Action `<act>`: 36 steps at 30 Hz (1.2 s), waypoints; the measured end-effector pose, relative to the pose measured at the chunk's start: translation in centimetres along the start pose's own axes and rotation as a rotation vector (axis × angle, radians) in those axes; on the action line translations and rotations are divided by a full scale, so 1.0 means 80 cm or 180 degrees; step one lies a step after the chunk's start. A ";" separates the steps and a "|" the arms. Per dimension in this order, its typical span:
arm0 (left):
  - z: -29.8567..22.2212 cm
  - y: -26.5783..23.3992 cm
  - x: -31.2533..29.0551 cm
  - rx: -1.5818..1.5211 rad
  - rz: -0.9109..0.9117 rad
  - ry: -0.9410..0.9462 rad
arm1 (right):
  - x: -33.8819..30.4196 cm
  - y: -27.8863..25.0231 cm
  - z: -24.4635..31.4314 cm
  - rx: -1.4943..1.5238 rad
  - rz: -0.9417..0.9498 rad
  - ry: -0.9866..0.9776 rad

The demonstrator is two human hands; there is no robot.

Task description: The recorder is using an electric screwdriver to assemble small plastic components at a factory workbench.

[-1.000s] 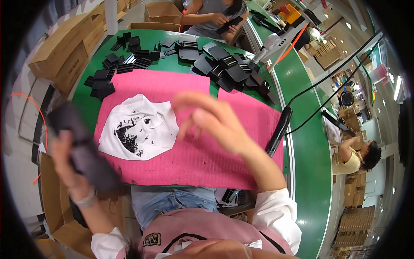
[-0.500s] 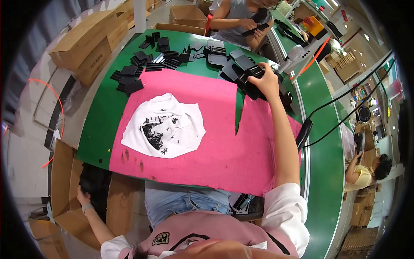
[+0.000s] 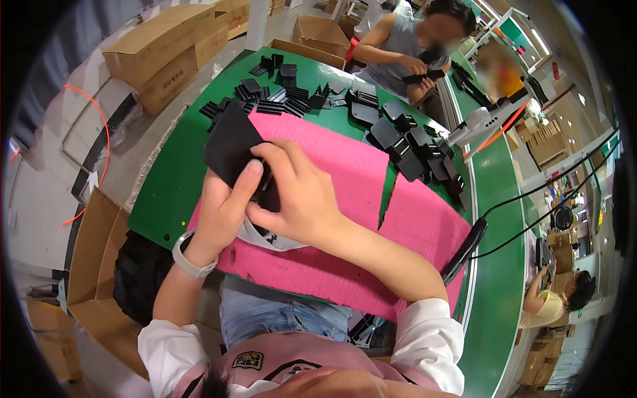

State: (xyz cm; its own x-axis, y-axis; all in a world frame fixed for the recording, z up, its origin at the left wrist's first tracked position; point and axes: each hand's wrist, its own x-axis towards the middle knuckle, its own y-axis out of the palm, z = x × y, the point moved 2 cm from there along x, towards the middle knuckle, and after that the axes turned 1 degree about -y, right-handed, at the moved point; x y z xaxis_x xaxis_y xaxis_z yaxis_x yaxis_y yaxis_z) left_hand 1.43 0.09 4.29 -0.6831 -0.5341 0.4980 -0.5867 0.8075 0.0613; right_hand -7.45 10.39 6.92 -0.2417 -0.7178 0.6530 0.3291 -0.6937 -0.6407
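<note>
A flat black plastic plate (image 3: 229, 146) is held tilted over the left part of the pink sheet (image 3: 352, 156). My left hand (image 3: 222, 209) is closed on it from below, with the thumb pressed near its lower edge. My right hand (image 3: 298, 189) is closed against it, the index finger touching the plate's edge. Between thumb and fingers of the right hand shows a smaller black part (image 3: 267, 196), mostly hidden. Under the hands lies a white cloth (image 3: 285, 244) with small dark pieces on it, largely covered.
Black plastic parts (image 3: 285, 99) lie along the green table's (image 3: 159, 199) far edge, with more black parts (image 3: 405, 142) at the right. A cardboard box (image 3: 99, 265) holding black items stands at the lower left. A black cable handle (image 3: 464, 252) hangs at the right. A co-worker (image 3: 405, 56) sits opposite.
My left hand has come up from the cardboard box with the black plate. My right hand has moved in from the black parts at the far right, and both meet over the cloth.
</note>
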 end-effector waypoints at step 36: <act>0.048 -0.057 0.010 -0.1921 0.0363 -0.1351 | 0.039 0.006 -0.058 0.0970 0.0595 -0.0830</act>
State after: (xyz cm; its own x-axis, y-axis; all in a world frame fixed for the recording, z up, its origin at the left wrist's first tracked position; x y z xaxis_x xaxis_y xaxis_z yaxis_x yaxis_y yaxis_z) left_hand 1.87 -4.97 1.12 -0.9063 -0.3909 0.1603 -0.2450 0.7954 0.5544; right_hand -12.24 7.53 6.79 0.0731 -0.7630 0.6422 0.6090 -0.4758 -0.6346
